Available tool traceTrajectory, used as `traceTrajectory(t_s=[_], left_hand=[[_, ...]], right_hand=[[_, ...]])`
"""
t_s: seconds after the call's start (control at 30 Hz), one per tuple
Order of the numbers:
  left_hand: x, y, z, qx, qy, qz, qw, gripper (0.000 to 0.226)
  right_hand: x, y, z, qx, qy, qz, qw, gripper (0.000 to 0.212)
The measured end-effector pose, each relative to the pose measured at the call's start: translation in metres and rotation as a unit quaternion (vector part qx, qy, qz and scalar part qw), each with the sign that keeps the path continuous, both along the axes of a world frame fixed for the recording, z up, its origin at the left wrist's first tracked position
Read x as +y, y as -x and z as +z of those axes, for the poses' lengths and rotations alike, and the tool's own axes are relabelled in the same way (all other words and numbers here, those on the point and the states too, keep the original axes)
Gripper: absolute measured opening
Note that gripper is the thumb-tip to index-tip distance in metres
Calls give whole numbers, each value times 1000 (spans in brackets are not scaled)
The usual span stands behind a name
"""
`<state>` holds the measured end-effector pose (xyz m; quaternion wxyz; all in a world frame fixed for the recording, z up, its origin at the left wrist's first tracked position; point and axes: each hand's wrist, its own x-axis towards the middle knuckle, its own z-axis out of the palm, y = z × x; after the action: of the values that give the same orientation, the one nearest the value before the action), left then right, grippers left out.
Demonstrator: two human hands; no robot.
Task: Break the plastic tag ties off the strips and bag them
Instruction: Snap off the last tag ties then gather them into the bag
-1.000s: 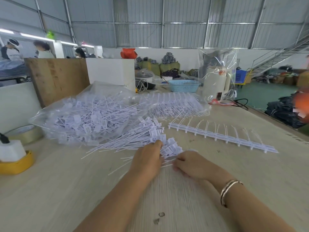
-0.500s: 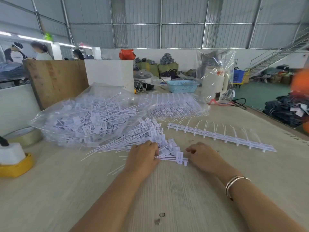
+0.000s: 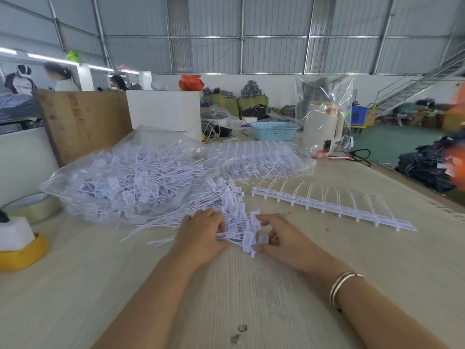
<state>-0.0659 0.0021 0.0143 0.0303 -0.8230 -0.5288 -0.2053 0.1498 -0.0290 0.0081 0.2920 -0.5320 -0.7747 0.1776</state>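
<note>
Head view looks down over a pale wooden desk [image 3: 251,298] with both forearms reaching in from the near edge. The left hand [image 3: 201,235] lies palm down on a loose pile of white tag ties [image 3: 226,212], its wrist fairly straight, its fingers [image 3: 214,217] curled over the thin tails and pressing them against the desk. The right hand [image 3: 284,238] comes in from the right side, with a bracelet [image 3: 344,288] on the wrist. Its fingers [image 3: 266,219] are bent and spread a little, thumb low at the near side, closing around the square heads of the ties at the pile's right end; they touch them, though how firmly they pinch I cannot tell because of the blur.

Beyond the right hand, apart from it, a strip [image 3: 334,210] with ties attached lies flat across the desk, tails curving up. Behind the pile sits a clear plastic bag [image 3: 120,177] stuffed with separated ties, and to the right of it another clear bag of strips [image 3: 264,159].

At the left edge sit a roll of tape [image 3: 35,207] and a yellow dish [image 3: 22,253] carrying a white block. Farther back stand a blue basket [image 3: 275,131], a white box [image 3: 163,109] and a brown board [image 3: 83,122].
</note>
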Motion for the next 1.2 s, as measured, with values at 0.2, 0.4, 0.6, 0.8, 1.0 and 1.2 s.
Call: traceTrajectory(t_s=[0.2, 0.4, 0.6, 0.8, 1.0, 1.2], left_hand=[[7, -7, -3, -69, -29, 29, 997, 15], [13, -13, -7, -45, -50, 74, 995, 14], [3, -20, -11, 0, -45, 60, 997, 28], [-9, -30, -8, -2, -67, -21, 998, 27], [-10, -34, -7, -13, -66, -69, 995, 21], [-11, -36, -7, -11, -63, -70, 996, 20]], right_hand=[[6, 11, -1, -10, -75, -81, 994, 42], [23, -20, -6, 69, -33, -204, 976, 17], [53, -53, -5, -121, -16, -270, 955, 27], [86, -48, 0, -231, -52, -261, 936, 42], [105, -51, 8, -367, -46, -257, 893, 35], [94, -56, 11, -497, -133, -208, 832, 24]])
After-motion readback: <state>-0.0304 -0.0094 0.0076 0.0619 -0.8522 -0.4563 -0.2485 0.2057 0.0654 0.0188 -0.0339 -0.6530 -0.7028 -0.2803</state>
